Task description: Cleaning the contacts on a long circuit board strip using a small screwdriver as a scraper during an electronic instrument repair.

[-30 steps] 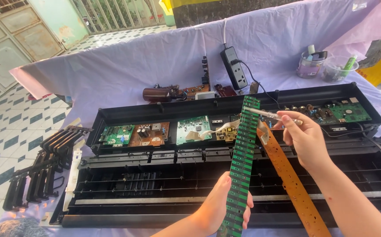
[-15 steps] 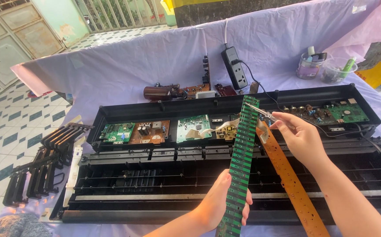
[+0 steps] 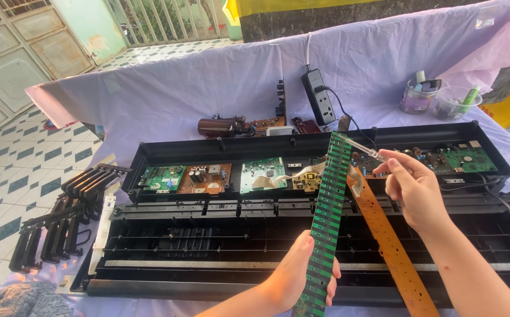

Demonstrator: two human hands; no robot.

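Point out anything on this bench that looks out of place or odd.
The black casing lies open with its boards bare. The left hand holds a long green circuit strip tilted above it, beside a brown strip; the right hand holds a thin tool at its top. Black keys are piled loose at the left.

A long green circuit strip (image 3: 324, 226) dotted with rows of pale contact pads. Beside it, a long orange-brown circuit strip (image 3: 391, 251). Behind them, a black plastic keyboard casing (image 3: 302, 149) holding green and copper-brown boards. A pale lilac cloth (image 3: 208, 88) covers the bench. The floor tiles (image 3: 8, 188) are white with teal diamonds.
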